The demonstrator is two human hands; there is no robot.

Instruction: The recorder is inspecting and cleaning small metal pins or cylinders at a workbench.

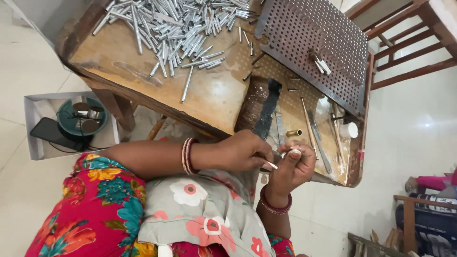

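Observation:
My left hand (245,151) reaches in from the left, bangles on its wrist, and pinches a thin pale metal rod (271,165) at the near edge of the wooden workbench (209,95). My right hand (291,169) rises from below, right against the left. Its fingers are curled around the rod's other end, with a small silver piece at the fingertips. Both hands meet just in front of a dark worn block (259,107) on the bench. What lies inside the right palm is hidden.
A heap of short silver tubes (176,24) covers the far left of the bench. A perforated metal plate (316,43) leans at the back right. A brass tube (294,133), thin rods and a white cup (351,129) lie nearby. A box (35,123) with a phone sits on the floor at left.

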